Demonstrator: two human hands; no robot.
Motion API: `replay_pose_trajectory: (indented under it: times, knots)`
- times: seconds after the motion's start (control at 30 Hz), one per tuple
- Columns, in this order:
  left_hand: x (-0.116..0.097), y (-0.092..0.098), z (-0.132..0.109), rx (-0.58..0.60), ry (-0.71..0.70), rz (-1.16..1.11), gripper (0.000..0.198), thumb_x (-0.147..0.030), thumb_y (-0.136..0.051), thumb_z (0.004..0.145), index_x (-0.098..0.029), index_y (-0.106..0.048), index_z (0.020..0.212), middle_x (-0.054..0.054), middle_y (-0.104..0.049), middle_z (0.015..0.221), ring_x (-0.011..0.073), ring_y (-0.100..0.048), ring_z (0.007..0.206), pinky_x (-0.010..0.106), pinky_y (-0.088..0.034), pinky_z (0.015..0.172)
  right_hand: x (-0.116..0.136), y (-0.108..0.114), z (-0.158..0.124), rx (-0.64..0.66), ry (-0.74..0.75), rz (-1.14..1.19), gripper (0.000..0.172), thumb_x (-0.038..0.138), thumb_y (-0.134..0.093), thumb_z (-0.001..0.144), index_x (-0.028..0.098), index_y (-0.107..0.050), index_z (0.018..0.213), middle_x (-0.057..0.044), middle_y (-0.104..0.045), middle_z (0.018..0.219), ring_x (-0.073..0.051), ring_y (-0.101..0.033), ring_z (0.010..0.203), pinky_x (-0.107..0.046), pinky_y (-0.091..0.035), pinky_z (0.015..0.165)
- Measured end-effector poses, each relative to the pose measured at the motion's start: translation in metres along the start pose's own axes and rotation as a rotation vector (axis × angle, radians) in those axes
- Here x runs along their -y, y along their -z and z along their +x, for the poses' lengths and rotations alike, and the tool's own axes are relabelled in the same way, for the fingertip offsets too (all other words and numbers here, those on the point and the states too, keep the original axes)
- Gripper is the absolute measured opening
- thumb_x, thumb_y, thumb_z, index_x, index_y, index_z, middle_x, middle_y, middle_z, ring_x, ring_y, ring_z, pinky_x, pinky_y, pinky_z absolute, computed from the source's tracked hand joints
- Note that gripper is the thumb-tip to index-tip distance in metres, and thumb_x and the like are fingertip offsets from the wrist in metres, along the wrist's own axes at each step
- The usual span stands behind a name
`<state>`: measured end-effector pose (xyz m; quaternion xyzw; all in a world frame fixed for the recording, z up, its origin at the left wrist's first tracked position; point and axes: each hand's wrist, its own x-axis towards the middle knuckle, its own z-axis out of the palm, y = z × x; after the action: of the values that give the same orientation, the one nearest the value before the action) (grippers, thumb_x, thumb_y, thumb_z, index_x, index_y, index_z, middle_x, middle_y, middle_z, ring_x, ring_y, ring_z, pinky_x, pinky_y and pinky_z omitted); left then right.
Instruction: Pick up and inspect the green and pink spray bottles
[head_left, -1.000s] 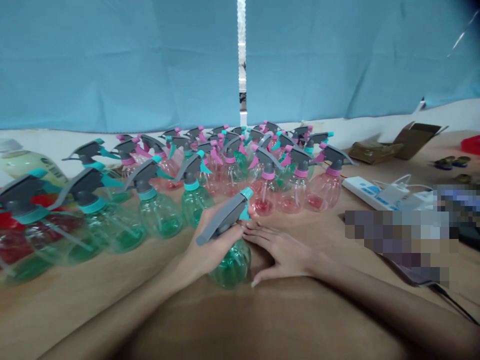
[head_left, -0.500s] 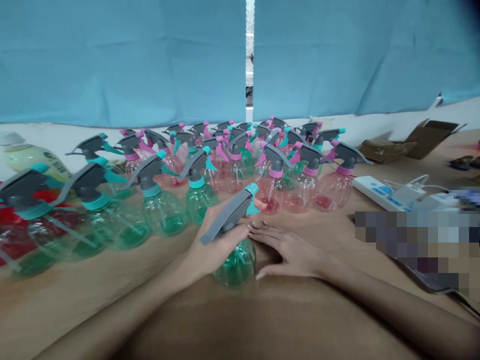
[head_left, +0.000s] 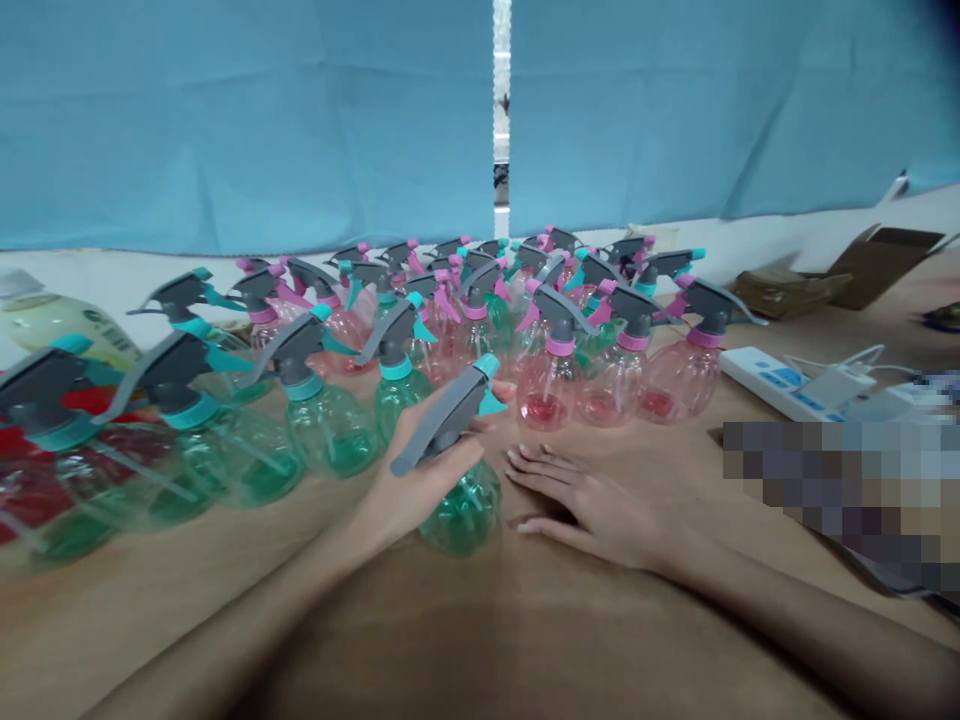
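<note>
My left hand (head_left: 427, 460) is wrapped round the neck of a green spray bottle (head_left: 461, 515) with a grey and teal trigger head. The bottle is roughly upright, low at the table's middle, and the hand hides its collar. To its right my right hand (head_left: 589, 500) lies on the table with fingers stretched out, apart from the bottle and holding nothing. Beyond the left hand stands a row of green spray bottles (head_left: 334, 435), and past the right hand are several pink spray bottles (head_left: 551, 395) with pink collars.
More spray bottles crowd the back of the brown table (head_left: 420, 640). On the right lie a white power strip (head_left: 780, 385) with plugs and a blurred-out device. An open cardboard box (head_left: 889, 265) sits at the back right, a pale bottle (head_left: 64, 325) at the far left.
My left hand has shifted slightly left and away from me with the green spray bottle. My right hand has come away from it, leaving a gap between them.
</note>
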<state>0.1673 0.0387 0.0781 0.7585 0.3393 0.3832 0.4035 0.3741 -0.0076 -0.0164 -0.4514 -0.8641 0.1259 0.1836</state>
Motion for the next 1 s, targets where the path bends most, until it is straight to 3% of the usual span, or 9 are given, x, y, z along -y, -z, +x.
replay_pose_trajectory:
  times: [0.13, 0.47, 0.6, 1.0]
  knots:
    - [-0.0018, 0.0002, -0.0002, 0.03, 0.024, -0.031, 0.039, -0.013, -0.051, 0.07, -0.024, -0.061, 0.106, 0.001, -0.066, 0.101, 0.0192, -0.063, 0.092, 0.032, -0.05, 0.082, -0.002, -0.0017, -0.0011, -0.005, 0.002, -0.006, 0.062, 0.053, -0.041, 0.089, 0.02, -0.033, 0.14, -0.006, -0.037, 0.143, -0.022, -0.032, 0.133, -0.043, -0.028, 0.11]
    - [-0.0034, -0.0007, -0.001, -0.009, 0.046, 0.041, 0.017, -0.017, -0.051, 0.072, -0.021, -0.057, 0.088, -0.001, -0.059, 0.075, 0.0156, -0.058, 0.068, 0.028, -0.045, 0.063, -0.0012, -0.0001, -0.0013, 0.006, -0.003, 0.001, 0.06, 0.053, -0.041, 0.089, 0.019, -0.034, 0.139, -0.006, -0.037, 0.143, -0.022, -0.031, 0.134, -0.042, -0.027, 0.111]
    - [-0.0025, -0.0008, -0.0017, -0.022, 0.052, 0.074, 0.013, -0.019, -0.051, 0.072, -0.02, -0.055, 0.084, -0.001, -0.059, 0.074, 0.0152, -0.056, 0.064, 0.028, -0.043, 0.059, -0.0012, 0.0003, -0.0015, -0.004, -0.002, 0.026, 0.06, 0.052, -0.042, 0.089, 0.02, -0.034, 0.14, -0.006, -0.037, 0.143, -0.022, -0.031, 0.134, -0.043, -0.027, 0.11]
    - [0.002, -0.0018, -0.0031, -0.045, 0.057, 0.03, 0.023, -0.016, -0.051, 0.072, -0.022, -0.059, 0.093, 0.001, -0.068, 0.088, 0.0191, -0.065, 0.087, 0.03, -0.05, 0.077, -0.0029, 0.0002, -0.0017, 0.015, -0.004, 0.013, 0.061, 0.052, -0.041, 0.089, 0.02, -0.033, 0.14, -0.006, -0.035, 0.144, -0.021, -0.029, 0.134, -0.042, -0.027, 0.111]
